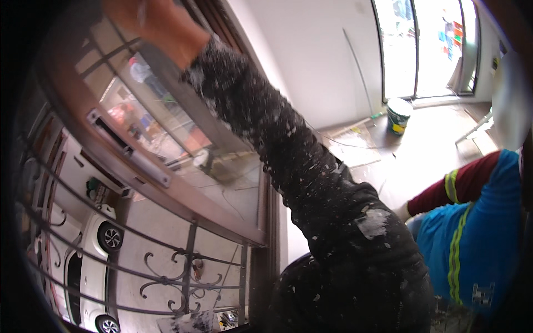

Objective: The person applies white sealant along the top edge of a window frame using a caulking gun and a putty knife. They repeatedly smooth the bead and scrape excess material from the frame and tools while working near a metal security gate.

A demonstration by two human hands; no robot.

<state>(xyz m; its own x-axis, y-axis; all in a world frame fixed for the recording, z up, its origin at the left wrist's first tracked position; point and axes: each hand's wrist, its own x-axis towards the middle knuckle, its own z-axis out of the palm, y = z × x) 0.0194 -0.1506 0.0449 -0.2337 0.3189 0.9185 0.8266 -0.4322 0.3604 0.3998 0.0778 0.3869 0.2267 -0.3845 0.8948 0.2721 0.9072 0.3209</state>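
My right hand (161,28) is raised at the upper left, in front of the brown window frame (194,219). The upper edge of the picture cuts it off and blur smears it, so its fingers and anything in them do not show. Its arm, in a black sleeve (311,161) speckled with white spatter and one larger white patch, crosses the middle from the lower right. A metal latch plate (127,147) is set in the frame below the hand; the two look apart. The glass pane (227,188) carries reflections. My left hand is out of view.
Black scrolled window bars (166,277) line the lower left, with a white car (94,266) beyond them. A co-worker in a blue shirt (472,250) is close on my right. A bucket (398,116) stands by the white wall (316,61), near glass doors (425,50).
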